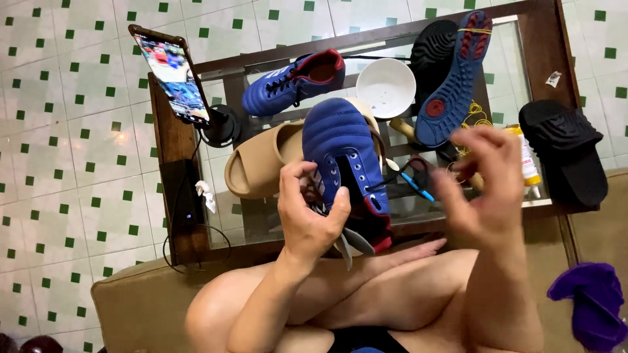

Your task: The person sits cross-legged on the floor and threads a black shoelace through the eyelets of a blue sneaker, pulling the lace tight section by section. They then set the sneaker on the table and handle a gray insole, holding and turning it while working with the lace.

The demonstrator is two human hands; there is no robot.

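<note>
My left hand (309, 212) grips a blue sports shoe (343, 153) around its laced throat, toe pointing away from me, its grey tongue hanging down near my knee. My right hand (487, 180) hovers to the right of the shoe, blurred, with fingers curled and apart; whether it pinches a thread I cannot tell. A second blue shoe (291, 82) with black laces and a red lining lies on the glass table (546, 46) further back.
On the table stand a white bowl (386, 88), a tan slide sandal (258, 163), a blue studded sole (454, 78) on a black sole, a black slide (572, 153), a glue tube (528, 163) and a phone on a stand (173, 75). Purple cloth (592, 304) lies right.
</note>
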